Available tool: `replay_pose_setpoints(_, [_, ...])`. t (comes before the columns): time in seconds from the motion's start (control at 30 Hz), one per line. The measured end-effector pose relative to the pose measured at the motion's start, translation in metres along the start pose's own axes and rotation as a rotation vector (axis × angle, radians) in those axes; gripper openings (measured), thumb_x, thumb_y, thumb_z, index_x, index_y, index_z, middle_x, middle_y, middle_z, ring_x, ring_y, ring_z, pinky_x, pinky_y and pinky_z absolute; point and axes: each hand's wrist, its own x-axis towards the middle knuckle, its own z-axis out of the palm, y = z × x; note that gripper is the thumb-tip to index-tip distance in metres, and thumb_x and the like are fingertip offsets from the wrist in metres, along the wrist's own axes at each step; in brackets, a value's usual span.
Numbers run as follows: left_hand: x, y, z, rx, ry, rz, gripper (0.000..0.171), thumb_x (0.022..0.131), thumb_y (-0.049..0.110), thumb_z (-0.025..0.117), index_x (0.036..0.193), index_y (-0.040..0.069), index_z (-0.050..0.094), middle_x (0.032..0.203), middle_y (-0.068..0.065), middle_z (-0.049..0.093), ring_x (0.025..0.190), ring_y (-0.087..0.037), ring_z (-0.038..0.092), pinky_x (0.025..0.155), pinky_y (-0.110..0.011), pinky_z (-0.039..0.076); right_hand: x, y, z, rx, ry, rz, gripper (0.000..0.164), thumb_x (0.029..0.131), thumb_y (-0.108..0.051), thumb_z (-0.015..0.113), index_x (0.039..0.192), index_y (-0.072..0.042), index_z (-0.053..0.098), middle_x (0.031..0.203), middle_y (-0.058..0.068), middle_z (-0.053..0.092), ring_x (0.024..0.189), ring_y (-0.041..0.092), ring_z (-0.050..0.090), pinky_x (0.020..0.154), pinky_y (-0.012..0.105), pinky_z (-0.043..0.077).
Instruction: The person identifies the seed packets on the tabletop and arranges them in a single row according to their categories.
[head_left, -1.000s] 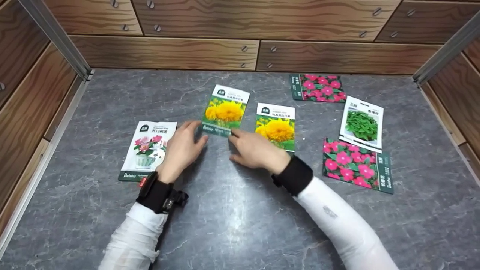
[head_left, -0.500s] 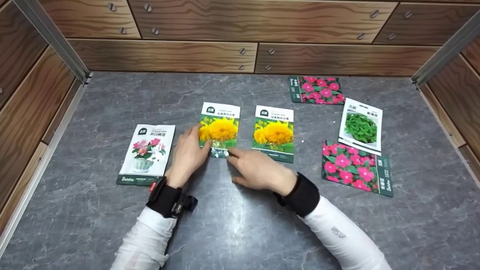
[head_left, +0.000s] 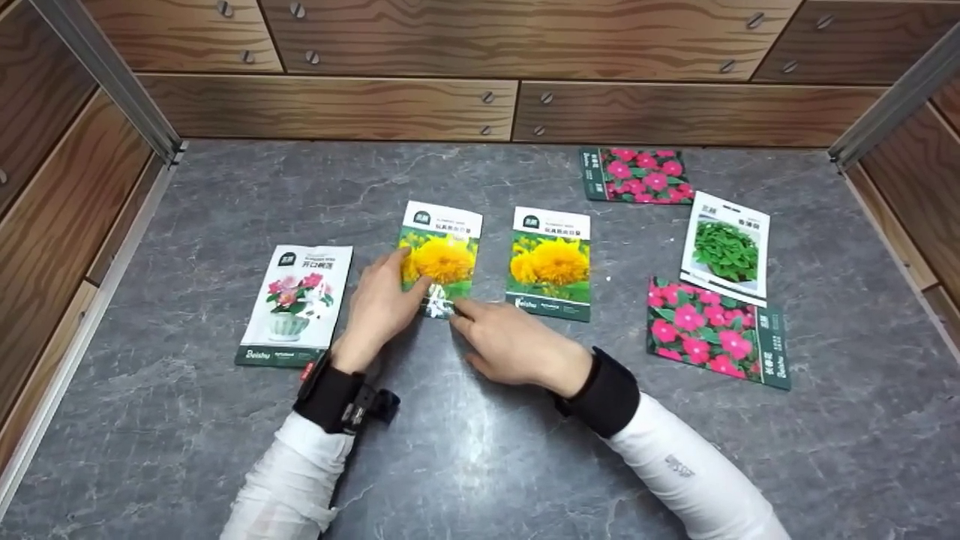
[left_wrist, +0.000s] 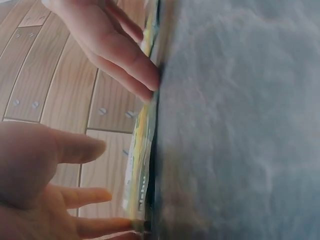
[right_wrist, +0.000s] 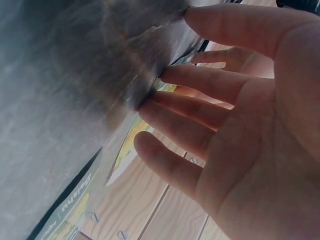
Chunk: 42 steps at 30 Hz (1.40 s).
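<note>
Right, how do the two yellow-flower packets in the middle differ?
The left yellow packet has the left hand and right hand at its edges; the right yellow packet has neither on it. Glare partly obscures the left yellow packet's lower end; the right yellow packet's lower end clearly reads Beishu. Both share the same design.

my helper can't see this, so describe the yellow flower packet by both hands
Look to the middle of the grey table. The yellow-flower packet there lies left of its twin. Only this one has fingertips of the left hand and right hand at its edges.
</note>
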Motion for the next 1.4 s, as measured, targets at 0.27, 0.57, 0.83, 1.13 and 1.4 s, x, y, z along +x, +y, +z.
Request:
replay_pose_setpoints(0.27, [0.000,0.004,-0.014,-0.375,0.124,0.039,0.056,0.104,0.008,0.060,0.158,0.003,0.045,0.146,-0.025,0.058,0.122,-0.039,0.063,0.101,-0.045,0.054,-0.004,0.003,-0.002,0.081,-0.034,0.003,0.062,0.102,-0.027,0.070,0.152,0.004,0.051,0.167,0.025,0.040,0.150,0.040,0.049,0.125,0.050,0.043])
replay_pose_setpoints(0.57, [-0.005,0.009,-0.024,-0.504,0.198,0.041,0.047,0.101,0.003,0.059,0.148,0.004,0.059,0.133,-0.022,0.067,0.093,-0.026,0.065,0.075,-0.019,0.046,-0.005,0.019,-0.014,0.241,0.185,0.102,0.062,0.102,-0.030,0.068,0.155,-0.004,0.049,0.165,0.019,0.045,0.149,0.037,0.051,0.125,0.052,0.043])
replay_pose_setpoints(0.83, [-0.026,0.031,-0.039,-0.697,0.208,0.121,0.046,0.102,-0.001,0.059,0.148,0.003,0.057,0.134,-0.022,0.064,0.085,-0.009,0.065,0.076,-0.016,0.049,-0.006,0.032,-0.027,0.756,0.588,0.269,0.068,0.106,-0.020,0.063,0.164,-0.002,0.032,0.158,0.022,0.049,0.137,0.038,0.059,0.110,0.052,0.055])
replay_pose_setpoints(1.13, [-0.042,0.040,-0.038,-0.763,0.178,0.163,0.046,0.102,-0.002,0.058,0.148,0.002,0.057,0.135,-0.022,0.063,0.084,-0.009,0.063,0.074,-0.017,0.049,-0.009,0.025,-0.040,1.222,0.742,0.266,0.053,0.108,-0.004,0.053,0.158,0.001,0.041,0.121,0.011,0.059,0.089,0.008,0.066,0.075,0.024,0.061])
replay_pose_setpoints(1.4, [-0.048,0.039,-0.038,-0.705,0.183,0.165,0.047,0.102,0.002,0.060,0.149,0.004,0.057,0.136,-0.020,0.064,0.086,-0.011,0.066,0.073,-0.017,0.051,-0.011,0.021,-0.042,1.253,0.844,0.262,0.053,0.100,0.008,0.058,0.152,0.008,0.046,0.105,0.001,0.059,0.074,0.005,0.063,0.064,0.021,0.058])
